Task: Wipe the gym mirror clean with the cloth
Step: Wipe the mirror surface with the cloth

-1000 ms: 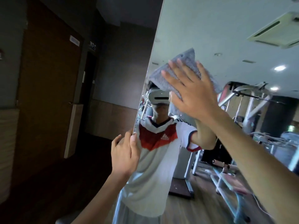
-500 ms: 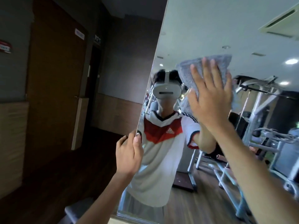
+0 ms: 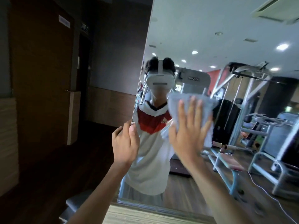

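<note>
Gym mirror (image 3: pixel 218 38) fills the view from 12 round to 5 o'clock, its left edge running down from the top toward 7 o'clock, with a wooden door (image 3: pixel 40 86) off at 9 o'clock. The grey cloth (image 3: pixel 176 104) lies flat on the glass just right of centre, at about chest height of the reflected person. The right hand (image 3: pixel 189 136) presses it there with fingers straight and spread, so this grip is wide and nothing is pinched; the hand is blurred, which suggests a stroke under way. The left hand (image 3: pixel 125 143), toward 7 o'clock of the cloth, has its grip curled round the mirror's edge, thumb on the front face. The main risk, as I judge it, is the cloth sliding out from under the flat palm, since pressure alone holds it and its lower part hangs bunched toward 4 o'clock. The thumb may also smear glass that then needs another pass. Whether the panel is fixed I cannot tell; if loose, a hard push could rock it.
</note>
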Demonstrator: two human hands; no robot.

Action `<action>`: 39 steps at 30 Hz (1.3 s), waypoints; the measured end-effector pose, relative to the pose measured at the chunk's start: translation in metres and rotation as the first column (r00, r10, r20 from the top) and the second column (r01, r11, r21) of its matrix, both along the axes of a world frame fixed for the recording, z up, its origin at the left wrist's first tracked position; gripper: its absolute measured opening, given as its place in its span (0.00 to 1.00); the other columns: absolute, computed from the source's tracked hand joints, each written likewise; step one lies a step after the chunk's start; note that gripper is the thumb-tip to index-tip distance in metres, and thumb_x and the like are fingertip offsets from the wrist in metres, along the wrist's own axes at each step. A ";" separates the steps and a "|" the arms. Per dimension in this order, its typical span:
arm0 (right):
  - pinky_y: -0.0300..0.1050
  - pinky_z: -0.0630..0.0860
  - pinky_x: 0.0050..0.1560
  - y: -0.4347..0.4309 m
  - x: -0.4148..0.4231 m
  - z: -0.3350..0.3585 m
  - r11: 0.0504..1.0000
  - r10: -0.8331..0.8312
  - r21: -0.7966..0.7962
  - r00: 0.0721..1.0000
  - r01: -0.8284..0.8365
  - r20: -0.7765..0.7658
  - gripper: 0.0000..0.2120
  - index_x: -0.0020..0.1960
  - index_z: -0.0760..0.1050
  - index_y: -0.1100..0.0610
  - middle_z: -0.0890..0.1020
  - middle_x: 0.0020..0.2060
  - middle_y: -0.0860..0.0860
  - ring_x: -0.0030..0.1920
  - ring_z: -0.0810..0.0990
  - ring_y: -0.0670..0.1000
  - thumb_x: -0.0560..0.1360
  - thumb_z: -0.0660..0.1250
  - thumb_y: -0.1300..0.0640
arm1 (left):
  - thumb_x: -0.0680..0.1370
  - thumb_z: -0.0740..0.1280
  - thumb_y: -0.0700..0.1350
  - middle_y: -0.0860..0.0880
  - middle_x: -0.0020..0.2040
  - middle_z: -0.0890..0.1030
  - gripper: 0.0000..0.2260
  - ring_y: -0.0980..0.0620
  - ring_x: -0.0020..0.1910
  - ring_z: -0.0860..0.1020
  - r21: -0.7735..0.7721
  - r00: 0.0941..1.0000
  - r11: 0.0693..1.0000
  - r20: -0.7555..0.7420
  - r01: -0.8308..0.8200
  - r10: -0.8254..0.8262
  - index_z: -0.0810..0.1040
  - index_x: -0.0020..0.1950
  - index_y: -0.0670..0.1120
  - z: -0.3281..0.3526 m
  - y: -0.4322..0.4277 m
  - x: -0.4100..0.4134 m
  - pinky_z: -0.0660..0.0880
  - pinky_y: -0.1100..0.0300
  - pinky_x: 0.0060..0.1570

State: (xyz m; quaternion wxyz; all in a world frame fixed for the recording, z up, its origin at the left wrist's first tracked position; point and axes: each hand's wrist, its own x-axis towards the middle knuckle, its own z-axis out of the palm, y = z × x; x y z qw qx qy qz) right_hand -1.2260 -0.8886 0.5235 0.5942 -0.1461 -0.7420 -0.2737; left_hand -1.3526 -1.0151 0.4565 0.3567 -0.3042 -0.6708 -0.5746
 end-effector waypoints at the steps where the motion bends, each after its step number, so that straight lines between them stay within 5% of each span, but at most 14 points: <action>1: 0.65 0.46 0.77 -0.007 -0.006 -0.018 0.996 0.021 0.088 0.993 -0.032 0.116 0.32 0.80 0.52 0.52 0.49 0.80 0.53 0.79 0.55 0.54 0.78 0.54 0.49 | 0.85 0.42 0.51 0.58 0.36 0.76 0.22 0.52 0.39 0.77 -0.005 1.000 1.000 -0.013 -0.006 0.006 0.75 0.49 0.47 -0.001 0.000 0.000 0.75 0.44 0.57; 3: 0.67 0.56 0.75 -0.005 -0.006 -0.032 0.934 -0.006 0.330 0.919 -0.136 0.394 0.32 0.80 0.59 0.50 0.56 0.80 0.52 0.75 0.67 0.53 0.77 0.58 0.50 | 0.85 0.42 0.51 0.55 0.42 0.80 0.22 0.52 0.45 0.80 -0.020 1.000 1.000 -0.012 -0.011 0.011 0.75 0.52 0.50 -0.004 0.001 -0.001 0.70 0.52 0.61; 5: 0.67 0.59 0.74 0.004 0.000 -0.012 0.884 -0.053 0.433 0.884 -0.175 0.465 0.30 0.80 0.59 0.49 0.60 0.79 0.51 0.76 0.65 0.51 0.78 0.57 0.50 | 0.85 0.40 0.52 0.56 0.39 0.78 0.22 0.55 0.43 0.78 -0.033 1.000 0.999 -0.023 -0.009 0.008 0.73 0.49 0.52 -0.006 0.000 -0.007 0.69 0.54 0.62; 11: 0.68 0.55 0.74 -0.028 -0.029 0.018 0.989 0.058 0.136 0.997 -0.064 0.052 0.31 0.79 0.59 0.52 0.58 0.78 0.54 0.78 0.57 0.54 0.78 0.59 0.51 | 0.85 0.38 0.52 0.56 0.30 0.73 0.23 0.54 0.35 0.75 -0.008 1.000 1.000 0.010 0.015 -0.015 0.69 0.42 0.49 -0.001 0.000 -0.012 0.73 0.43 0.56; 16: 0.65 0.60 0.74 -0.018 -0.023 -0.040 0.856 -0.092 0.483 0.865 -0.185 0.494 0.31 0.79 0.62 0.52 0.63 0.77 0.53 0.71 0.72 0.52 0.76 0.60 0.52 | 0.82 0.48 0.50 0.57 0.31 0.72 0.14 0.39 0.32 0.77 0.038 0.983 0.983 -0.012 0.182 -0.182 0.69 0.41 0.53 -0.022 -0.006 -0.009 0.77 0.40 0.40; 19: 0.67 0.53 0.75 0.015 0.002 -0.007 0.731 -0.200 0.592 0.722 -0.340 0.662 0.29 0.80 0.56 0.50 0.59 0.79 0.51 0.71 0.71 0.51 0.79 0.53 0.51 | 0.83 0.40 0.63 0.53 0.27 0.72 0.30 0.37 0.31 0.77 0.049 0.947 0.969 0.207 0.240 -0.245 0.74 0.46 0.47 -0.070 -0.008 -0.002 0.76 0.39 0.34; 22: 0.67 0.54 0.75 0.037 0.022 0.021 0.863 -0.081 0.488 0.915 -0.134 0.394 0.30 0.80 0.57 0.51 0.62 0.78 0.53 0.76 0.63 0.53 0.79 0.56 0.52 | 0.81 0.38 0.69 0.49 0.27 0.74 0.30 0.40 0.30 0.77 0.079 0.912 0.959 0.295 0.273 -0.284 0.69 0.37 0.52 -0.088 -0.010 -0.001 0.75 0.40 0.35; 25: 0.68 0.55 0.75 0.020 0.017 -0.027 0.987 0.023 0.158 0.998 -0.033 0.066 0.32 0.80 0.57 0.53 0.61 0.77 0.56 0.79 0.57 0.55 0.76 0.59 0.55 | 0.84 0.45 0.61 0.45 0.32 0.77 0.24 0.39 0.35 0.78 -0.004 0.898 0.956 0.345 0.292 -0.273 0.73 0.41 0.50 -0.086 -0.011 -0.001 0.77 0.43 0.40; 27: 0.69 0.56 0.74 0.008 0.009 -0.088 0.991 0.017 0.129 0.993 -0.033 0.120 0.34 0.79 0.58 0.54 0.61 0.77 0.57 0.78 0.59 0.56 0.75 0.61 0.55 | 0.84 0.45 0.62 0.44 0.32 0.77 0.28 0.37 0.36 0.79 0.001 0.890 0.955 0.362 0.295 -0.275 0.73 0.41 0.44 -0.090 -0.016 0.003 0.77 0.42 0.40; 29: 0.67 0.57 0.74 0.004 0.011 -0.127 0.954 -0.027 0.286 0.931 -0.084 0.365 0.35 0.79 0.61 0.52 0.63 0.77 0.54 0.73 0.69 0.53 0.73 0.64 0.53 | 0.80 0.38 0.68 0.45 0.29 0.76 0.34 0.36 0.35 0.78 0.017 0.878 0.955 0.388 0.297 -0.280 0.69 0.37 0.45 -0.097 -0.018 0.004 0.76 0.41 0.40; 32: 0.67 0.61 0.73 0.019 0.021 -0.110 0.893 0.004 0.387 0.867 -0.227 0.499 0.29 0.77 0.65 0.50 0.67 0.75 0.51 0.68 0.73 0.49 0.75 0.63 0.53 | 0.78 0.35 0.65 0.39 0.31 0.78 0.34 0.35 0.37 0.79 -0.007 0.866 0.969 0.450 0.247 -0.218 0.67 0.33 0.43 -0.099 -0.017 0.006 0.75 0.40 0.46; 35: 0.67 0.55 0.75 0.021 0.017 -0.070 0.983 0.064 0.162 0.990 -0.084 0.125 0.30 0.78 0.61 0.51 0.64 0.76 0.53 0.77 0.60 0.52 0.77 0.61 0.53 | 0.78 0.36 0.63 0.40 0.29 0.78 0.31 0.38 0.35 0.79 0.016 0.853 0.965 0.463 0.263 -0.240 0.66 0.28 0.46 -0.095 -0.017 0.013 0.76 0.43 0.47; 37: 0.67 0.53 0.75 0.008 0.002 -0.071 0.997 0.054 -0.051 0.990 -0.061 -0.127 0.30 0.79 0.59 0.53 0.61 0.77 0.55 0.79 0.56 0.54 0.78 0.59 0.54 | 0.78 0.37 0.63 0.43 0.28 0.77 0.29 0.38 0.35 0.78 0.026 0.837 0.964 0.489 0.266 -0.244 0.64 0.28 0.50 -0.093 -0.018 0.016 0.76 0.45 0.47; 39: 0.68 0.52 0.75 -0.016 -0.018 -0.097 0.984 0.032 -0.163 0.976 -0.068 -0.215 0.30 0.79 0.58 0.54 0.60 0.77 0.56 0.79 0.54 0.56 0.78 0.58 0.52 | 0.78 0.37 0.67 0.52 0.25 0.72 0.30 0.44 0.31 0.74 0.052 0.810 0.952 0.513 0.302 -0.284 0.62 0.27 0.52 -0.096 -0.019 0.017 0.74 0.48 0.43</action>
